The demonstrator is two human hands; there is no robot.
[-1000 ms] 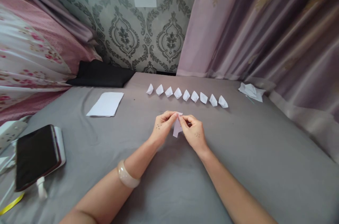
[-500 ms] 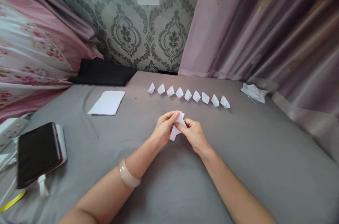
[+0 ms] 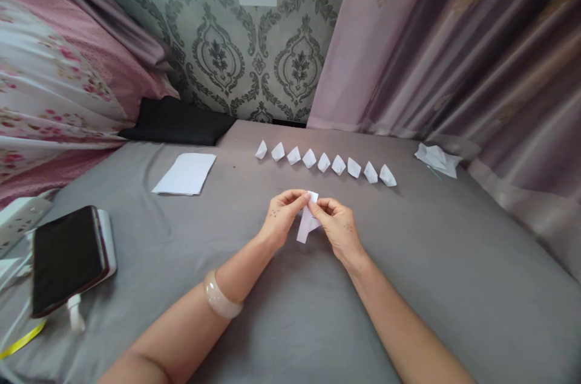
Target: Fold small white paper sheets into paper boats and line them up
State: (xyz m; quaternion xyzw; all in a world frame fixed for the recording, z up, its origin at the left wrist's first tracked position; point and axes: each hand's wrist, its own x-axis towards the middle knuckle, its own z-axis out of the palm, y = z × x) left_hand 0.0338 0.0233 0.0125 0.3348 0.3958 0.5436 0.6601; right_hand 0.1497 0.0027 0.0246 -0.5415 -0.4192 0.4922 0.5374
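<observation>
A small folded piece of white paper (image 3: 303,230) is held between both hands above the grey cloth, its narrow strip-like end hanging down. My left hand (image 3: 285,214) pinches its upper left edge with thumb and fingers. From the right, my right hand (image 3: 336,224) grips the same paper, its thumb pressed on the front near the top. The fingers behind the paper are partly hidden. Just beyond the hands, several small folded paper boats (image 3: 324,162) stand in a slanting row.
A stack of white paper (image 3: 185,175) lies at left, with a black folded cloth (image 3: 179,122) behind it. At near left are a dark phone-like device (image 3: 68,260), a power strip (image 3: 20,224) and cables. Crumpled paper pieces (image 3: 438,159) lie at far right beside the curtain (image 3: 408,39).
The paper has turned more upright between my hands, its lower end now a narrow strip. My right thumb has shifted up along it. The view has moved slightly.
</observation>
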